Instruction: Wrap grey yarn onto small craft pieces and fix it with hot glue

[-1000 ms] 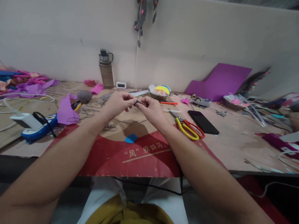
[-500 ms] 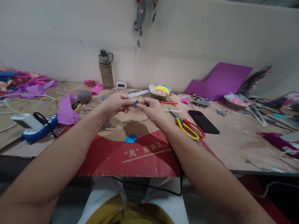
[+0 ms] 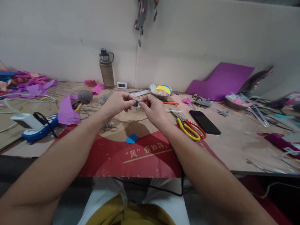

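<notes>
over a cluttered table (image 3: 234, 147), the left hand (image 3: 118, 104) and right hand (image 3: 152, 109) are closed fingertip to fingertip on a small dark blue piece (image 3: 136, 103), held in the air between them. with so slight a pinch, it could be dropped and lost among the scraps. counted, largest first: one purple sheet (image 3: 221, 82), one bottle (image 3: 106, 69), one phone (image 3: 204, 122), one pair of scissors (image 3: 191, 127), one yarn ball (image 3: 84, 97), one blue scrap (image 3: 132, 138) below the hands.

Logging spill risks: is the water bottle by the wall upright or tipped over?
Upright. The water bottle stands on its base on the table by the back wall, its dark cap on top.
</notes>
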